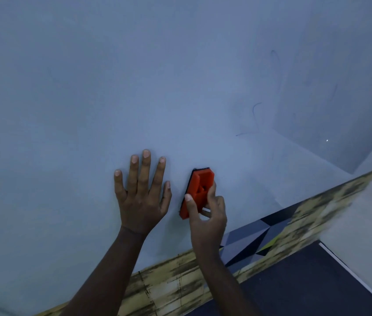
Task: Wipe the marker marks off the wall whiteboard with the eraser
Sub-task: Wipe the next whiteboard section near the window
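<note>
The right hand (205, 213) has its fingers (212, 190) curled round the raised back of the red eraser (197, 192), with the thumb pinching the near long edge. The eraser stands nearly upright, tilted a little to the right at the top, and its dark felt face seems to lie against the whiteboard (135, 87), though the contact itself is hidden behind the plastic body. The left hand (141, 197) lies just beside it to the left, its 5 fingers spread wide and straight, palm flat on the board, holding nothing.

The board around the hands looks bare. The marker marks (254, 117) that still show are faint blue strokes up and to the right, well apart from the eraser: 1 curved line with a short tail below it, and fainter loops higher up near the right side. So the step in hand is, by my reading, carrying the eraser up and rightward onto those strokes.

To do it well, the felt should stay flat on the board, not rocked onto 1 edge, with pressure pushed through the fingers behind the grip. Long overlapping passes across each stroke should clear it better than short dabs. The left hand serves as a brace and should stay off the strokes, since a palm could smear ink. Faint residue may need a 2nd pass.

Below the board runs a yellowish patterned strip (176, 283).
</note>
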